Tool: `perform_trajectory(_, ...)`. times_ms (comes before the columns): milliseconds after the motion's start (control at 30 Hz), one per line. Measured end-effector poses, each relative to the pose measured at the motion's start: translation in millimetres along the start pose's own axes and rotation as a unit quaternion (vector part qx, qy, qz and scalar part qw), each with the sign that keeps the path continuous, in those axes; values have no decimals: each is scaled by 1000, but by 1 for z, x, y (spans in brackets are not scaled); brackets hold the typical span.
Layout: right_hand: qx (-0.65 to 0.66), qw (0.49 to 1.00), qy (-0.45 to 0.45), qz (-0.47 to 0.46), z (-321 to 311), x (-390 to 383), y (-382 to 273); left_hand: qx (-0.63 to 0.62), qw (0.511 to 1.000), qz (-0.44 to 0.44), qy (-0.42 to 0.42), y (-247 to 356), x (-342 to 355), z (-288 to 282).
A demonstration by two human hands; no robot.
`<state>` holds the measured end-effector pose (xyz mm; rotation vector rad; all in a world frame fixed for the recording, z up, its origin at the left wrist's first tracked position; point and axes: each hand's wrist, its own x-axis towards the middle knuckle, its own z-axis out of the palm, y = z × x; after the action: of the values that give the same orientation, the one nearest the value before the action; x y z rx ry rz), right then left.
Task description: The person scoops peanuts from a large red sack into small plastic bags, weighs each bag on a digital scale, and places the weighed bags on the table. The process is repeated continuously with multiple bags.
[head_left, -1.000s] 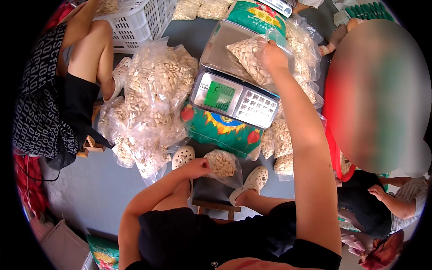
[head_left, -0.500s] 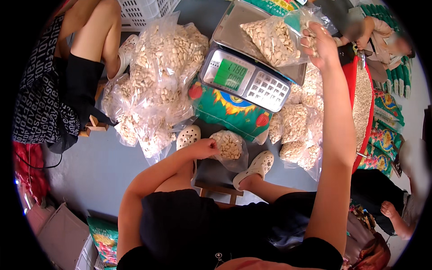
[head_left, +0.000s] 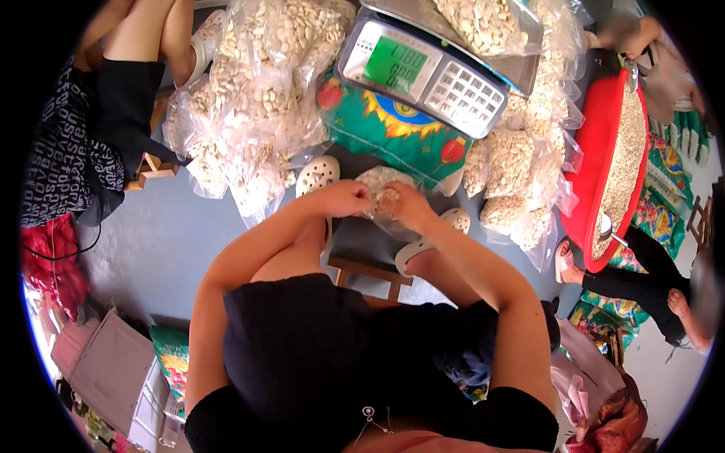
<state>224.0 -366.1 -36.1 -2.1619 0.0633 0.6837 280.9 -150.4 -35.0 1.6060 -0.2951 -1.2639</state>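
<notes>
A small clear plastic bag of pale, flat pumpkin seeds (head_left: 384,178) sits low in front of me, between my feet. My left hand (head_left: 349,198) is closed in a pinch on the bag's left edge. From the other side my right hand (head_left: 406,207) reaches in, its fingers curled at the bag's mouth; what they hold is hidden. Beyond, a digital scale (head_left: 423,74) with a lit green display rests over a green printed sack (head_left: 393,147). On the scale's pan lies a larger clear bag of seeds (head_left: 483,26).
Big clear bags of seeds (head_left: 257,113) stand at left, more seed bags (head_left: 517,170) at right. A red tub (head_left: 593,181) of seeds holds a metal scoop (head_left: 606,226). One person (head_left: 136,98) sits at left, others at right. My clogs (head_left: 319,174) flank the small bag.
My right hand has come down from the bag on the scale, where it held seeds, to the small bag beside my left hand. The view has tilted, so the scale appears higher.
</notes>
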Motion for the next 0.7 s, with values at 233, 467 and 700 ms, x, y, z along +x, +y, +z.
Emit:
perform_trajectory(233, -234, 933, -269, -43, -72, 5, -71, -20, 999, -19, -18, 2, -3, -2)
perform_trajectory(467, -179, 904, 286, -264, -237, 21, -215, -24, 999, -36, -15, 8, 0, -2)
perform_trajectory(700, -392, 827, 319, -247, -306, 82, -237, -45, 999, -16, -11, 17, 1, 0)
